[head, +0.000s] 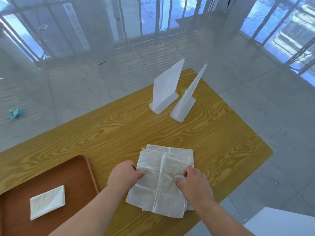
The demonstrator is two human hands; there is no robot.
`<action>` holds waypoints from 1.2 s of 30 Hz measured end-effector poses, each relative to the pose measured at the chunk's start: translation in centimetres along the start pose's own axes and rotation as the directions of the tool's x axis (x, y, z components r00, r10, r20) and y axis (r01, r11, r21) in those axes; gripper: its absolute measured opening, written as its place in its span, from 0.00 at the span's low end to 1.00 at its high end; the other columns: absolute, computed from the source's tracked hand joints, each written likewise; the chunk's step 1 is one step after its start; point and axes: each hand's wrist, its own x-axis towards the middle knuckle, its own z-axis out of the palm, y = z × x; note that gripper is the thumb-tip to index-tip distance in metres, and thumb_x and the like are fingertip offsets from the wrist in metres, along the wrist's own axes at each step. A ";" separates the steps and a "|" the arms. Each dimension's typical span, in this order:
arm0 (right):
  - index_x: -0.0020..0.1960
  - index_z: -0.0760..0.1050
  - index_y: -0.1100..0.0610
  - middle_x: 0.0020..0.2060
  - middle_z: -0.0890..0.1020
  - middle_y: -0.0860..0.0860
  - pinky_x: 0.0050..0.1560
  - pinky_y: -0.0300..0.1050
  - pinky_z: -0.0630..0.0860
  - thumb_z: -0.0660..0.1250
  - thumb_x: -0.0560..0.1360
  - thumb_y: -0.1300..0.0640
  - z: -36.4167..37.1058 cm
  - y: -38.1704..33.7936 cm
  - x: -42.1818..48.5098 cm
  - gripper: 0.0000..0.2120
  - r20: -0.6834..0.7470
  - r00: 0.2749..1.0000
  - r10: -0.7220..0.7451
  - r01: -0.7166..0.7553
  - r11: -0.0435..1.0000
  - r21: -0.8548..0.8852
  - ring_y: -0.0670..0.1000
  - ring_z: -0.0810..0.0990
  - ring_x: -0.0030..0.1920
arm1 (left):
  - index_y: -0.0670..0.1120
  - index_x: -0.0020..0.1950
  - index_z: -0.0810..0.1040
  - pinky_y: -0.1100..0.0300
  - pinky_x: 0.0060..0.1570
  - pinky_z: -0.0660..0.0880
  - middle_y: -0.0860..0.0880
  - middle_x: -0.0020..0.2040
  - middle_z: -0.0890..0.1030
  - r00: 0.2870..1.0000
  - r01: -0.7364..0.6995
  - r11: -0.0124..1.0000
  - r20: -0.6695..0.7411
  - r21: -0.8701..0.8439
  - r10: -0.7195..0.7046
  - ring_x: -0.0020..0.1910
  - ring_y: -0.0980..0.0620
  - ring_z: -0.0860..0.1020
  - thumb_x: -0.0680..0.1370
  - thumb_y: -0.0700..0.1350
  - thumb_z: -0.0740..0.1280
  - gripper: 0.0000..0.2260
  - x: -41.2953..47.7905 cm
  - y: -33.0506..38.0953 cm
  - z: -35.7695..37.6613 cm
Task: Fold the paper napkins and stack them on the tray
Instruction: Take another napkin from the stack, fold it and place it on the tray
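Note:
A loose pile of unfolded white paper napkins (pixel 162 181) lies on the wood-grain table near its front edge. My left hand (pixel 125 173) pinches the top napkin at its left edge. My right hand (pixel 193 182) pinches the same napkin near its right side, where the paper wrinkles under the fingers. To the left sits a brown tray (pixel 81 171) at the table's near left corner. One folded napkin (pixel 47 202) lies flat in the tray.
Two white plastic stands, one (pixel 164 92) and another (pixel 187 99) beside it, rise upright at the far right of the table (pixel 119 126). Tiled floor surrounds the table. A crumpled teal scrap (pixel 15 112) lies on the floor at left. A white surface (pixel 279 223) sits at lower right.

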 end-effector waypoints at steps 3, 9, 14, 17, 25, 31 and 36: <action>0.50 0.70 0.47 0.45 0.75 0.44 0.50 0.48 0.78 0.70 0.76 0.37 0.1 0.1 0.1 0.16 -0.002 1.000 -0.015 0.015 1.000 -0.018 0.49 0.75 0.48 | 0.52 0.43 0.77 0.60 0.33 0.70 0.54 0.40 0.81 0.998 -0.039 0.999 -0.052 -0.018 0.038 0.37 0.55 0.78 0.76 0.57 0.73 0.11 -0.1 -0.1 0.3; 0.59 0.69 0.46 0.51 0.74 0.43 0.56 0.43 0.72 0.70 0.73 0.32 -1.1 -0.8 0.3 0.24 -0.033 0.993 -0.117 0.116 0.993 -0.039 0.49 0.73 0.55 | 0.44 0.49 0.83 0.49 0.46 0.82 0.41 0.49 0.87 0.982 -0.043 0.868 0.140 -0.495 0.128 0.41 0.49 0.83 0.73 0.47 0.74 0.09 -2.6 0.7 -2.0; 0.78 0.62 0.42 0.72 0.67 0.41 0.72 0.47 0.65 0.73 0.66 0.27 -5.3 -5.8 1.3 0.47 0.194 0.933 -0.303 0.274 0.948 0.164 0.44 0.62 0.73 | 0.37 0.63 0.83 0.46 0.55 0.81 0.35 0.58 0.86 0.897 0.073 0.632 0.328 -0.771 0.297 0.56 0.31 0.84 0.69 0.39 0.69 0.22 -6.0 0.9 -7.6; 0.74 0.70 0.38 0.71 0.74 0.40 0.71 0.48 0.71 0.79 0.61 0.28 -8.3 -10.7 1.2 0.45 0.409 0.850 -0.332 0.198 0.921 0.336 0.44 0.72 0.70 | 0.35 0.65 0.82 0.47 0.53 0.79 0.30 0.58 0.83 0.882 0.074 0.538 0.307 -0.840 0.358 0.54 0.36 0.81 0.67 0.38 0.66 0.25 -8.1 0.0 -11.3; 0.66 0.82 0.63 0.64 0.84 0.63 0.68 0.61 0.79 0.78 0.76 0.57 -10.6 -21.3 -1.6 0.20 0.680 0.489 -0.547 -0.105 0.737 0.668 0.64 0.83 0.65 | 0.38 0.58 0.82 0.44 0.53 0.79 0.36 0.53 0.82 0.942 0.044 0.324 0.147 -0.945 0.302 0.51 0.36 0.81 0.67 0.44 0.71 0.21 -10.8 -8.8 -19.6; 0.65 0.78 0.65 0.60 0.82 0.64 0.63 0.65 0.78 0.78 0.72 0.55 -8.2 -27.7 -6.0 0.26 0.614 0.502 -0.609 -0.221 0.597 0.772 0.65 0.81 0.60 | 0.49 0.61 0.80 0.51 0.49 0.80 0.48 0.61 0.83 0.997 0.016 0.298 -0.008 -0.954 -0.078 0.56 0.50 0.83 0.59 0.76 0.74 0.41 -12.5 -17.8 -19.3; 0.63 0.79 0.64 0.57 0.83 0.64 0.56 0.66 0.80 0.75 0.73 0.54 -6.7 -31.9 -8.7 0.22 0.575 0.545 -0.611 -0.267 0.523 0.809 0.66 0.83 0.56 | 0.49 0.77 0.72 0.40 0.77 0.62 0.45 0.78 0.74 0.977 0.201 0.314 0.213 -0.928 0.003 0.76 0.45 0.72 0.59 0.87 0.62 0.57 -14.6 -22.9 -16.3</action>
